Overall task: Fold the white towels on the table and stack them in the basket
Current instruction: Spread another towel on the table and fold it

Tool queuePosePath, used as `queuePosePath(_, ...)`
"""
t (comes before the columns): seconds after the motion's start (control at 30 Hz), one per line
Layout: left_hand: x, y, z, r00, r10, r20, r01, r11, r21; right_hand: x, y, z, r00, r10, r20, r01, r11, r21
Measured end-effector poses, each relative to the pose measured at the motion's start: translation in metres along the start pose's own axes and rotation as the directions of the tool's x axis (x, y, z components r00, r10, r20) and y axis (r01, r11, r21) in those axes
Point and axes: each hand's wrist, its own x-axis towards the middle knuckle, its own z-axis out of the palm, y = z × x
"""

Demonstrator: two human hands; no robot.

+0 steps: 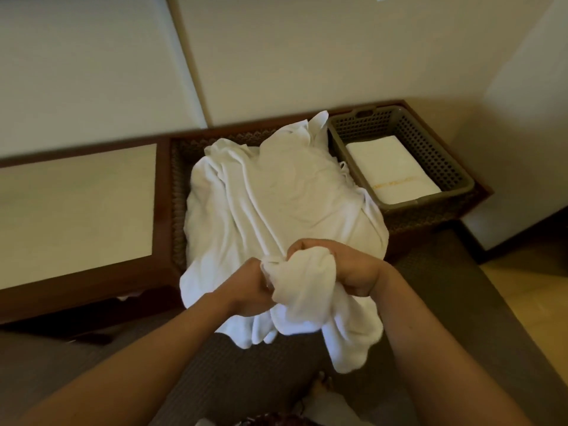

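A large crumpled white towel (pixel 282 195) lies spread over the dark woven table top (pixel 178 167) and hangs over its near edge. My left hand (pixel 249 292) and my right hand (pixel 353 269) both grip a bunched part of this towel close together at the near edge. To the right on the table stands a grey perforated plastic basket (pixel 430 149). A folded white towel (pixel 390 170) with a yellow line of lettering lies flat inside it.
A wooden table with a pale inset top (pixel 76 210) stands to the left. Pale wall panels (pixel 276 56) rise behind the tables. Dark carpet (pixel 445 302) covers the floor in front, with a lighter floor strip at the right. My feet (pixel 319 385) show at the bottom.
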Motion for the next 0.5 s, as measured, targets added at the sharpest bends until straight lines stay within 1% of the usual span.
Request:
queuePosePath(0.07,-0.038,-0.03,-0.013,0.989,-0.013,-0.148,-0.014,0.984,-0.178,0.011,0.004,0.029,0.999,0.019,-0.042,-0.018,0.999,0.039)
queuePosePath(0.1,-0.057,-0.048,-0.021,0.977,-0.008,-0.213,-0.039,0.976,-0.216,0.019,0.007,0.046,0.998,0.032,-0.06,-0.031,0.999,0.009)
queuePosePath(0.13,-0.082,-0.066,-0.032,0.963,-0.024,-0.268,-0.046,0.967,-0.252,0.03,0.011,0.069,0.996,0.05,-0.072,-0.053,0.998,-0.045)
queuePosePath(0.17,-0.105,-0.084,-0.043,0.948,-0.07,-0.31,-0.03,0.951,-0.307,0.041,0.014,0.092,0.994,0.075,-0.077,-0.084,0.989,-0.118)
queuePosePath(0.23,-0.154,-0.119,-0.064,0.907,-0.201,-0.369,0.039,0.914,-0.403,0.067,0.021,0.142,0.991,0.129,-0.035,-0.134,0.937,-0.323)
queuePosePath(0.3,-0.209,-0.149,-0.09,0.845,-0.31,-0.436,0.113,0.9,-0.421,0.095,0.029,0.194,0.97,0.237,0.06,-0.166,0.819,-0.549)
queuePosePath(0.33,-0.236,-0.163,-0.104,0.81,-0.342,-0.476,0.125,0.895,-0.429,0.108,0.03,0.218,0.945,0.309,0.108,-0.171,0.748,-0.642)
queuePosePath(0.37,-0.259,-0.175,-0.119,0.775,-0.364,-0.517,0.135,0.894,-0.427,0.118,0.032,0.238,0.919,0.37,0.139,-0.17,0.687,-0.706)
queuePosePath(0.4,-0.284,-0.188,-0.136,0.732,-0.388,-0.56,0.156,0.895,-0.417,0.129,0.031,0.26,0.898,0.408,0.165,-0.157,0.649,-0.744)
queuePosePath(0.43,-0.303,-0.198,-0.152,0.687,-0.417,-0.594,0.198,0.895,-0.4,0.139,0.032,0.278,0.892,0.42,0.169,-0.152,0.629,-0.763)
queuePosePath(0.5,-0.335,-0.22,-0.181,0.616,-0.468,-0.634,0.305,0.883,-0.356,0.16,0.032,0.312,0.915,0.377,0.144,-0.118,0.591,-0.798)
